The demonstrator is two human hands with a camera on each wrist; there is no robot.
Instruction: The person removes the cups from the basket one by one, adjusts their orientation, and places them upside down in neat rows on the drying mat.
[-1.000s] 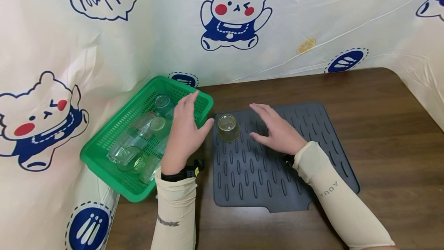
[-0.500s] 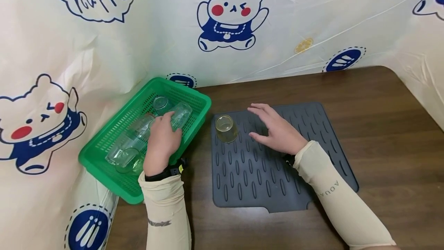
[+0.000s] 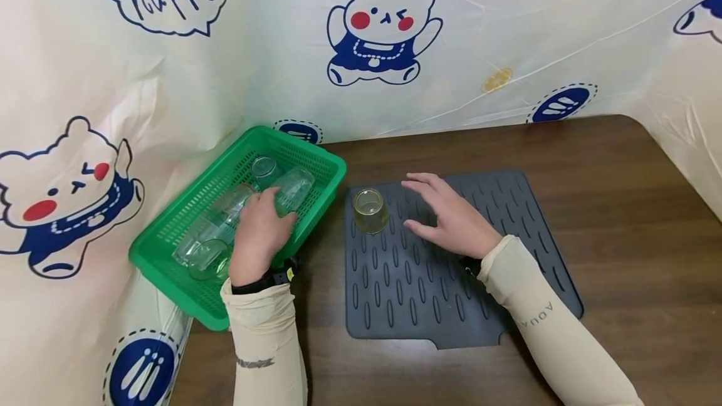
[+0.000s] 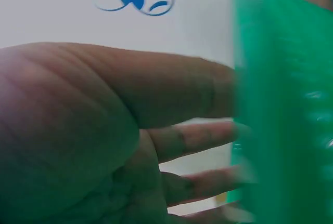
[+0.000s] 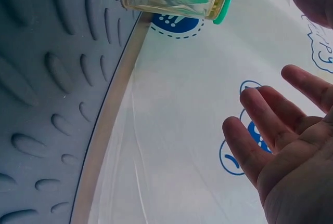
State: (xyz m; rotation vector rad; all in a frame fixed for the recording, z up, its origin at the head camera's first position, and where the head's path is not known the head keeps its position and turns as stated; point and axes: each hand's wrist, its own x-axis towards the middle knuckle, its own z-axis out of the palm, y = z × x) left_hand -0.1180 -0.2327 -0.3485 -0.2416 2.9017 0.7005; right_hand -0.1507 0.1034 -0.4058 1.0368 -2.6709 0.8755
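My left hand (image 3: 262, 230) reaches down into the green basket (image 3: 186, 296), over the drinking glasses. Its fingertips are hidden behind the basket wall (image 4: 281, 130) in the left wrist view, so any hold is unseen. Beyond its fingers lies a clear glass (image 3: 297, 185), and a bluish glass (image 3: 265, 169) stands behind. A greenish glass (image 3: 207, 260) lies nearer the front left, beside other clear glass. My right hand (image 3: 454, 221) hovers above the dark mat (image 3: 417, 287), fingers loosely spread and holding nothing. Left of it, a yellowish glass (image 3: 370, 210) stands on the mat, apart from the hand.
The brown wooden table (image 3: 632, 237) extends right of the mat and in front of it. A white printed cloth (image 3: 271, 36) hangs behind the table and along the left, close to the basket.
My left hand moved left and down from above the basket's right edge into the glasses, then stayed nearly still. My right hand and the glass on the mat hold their places.
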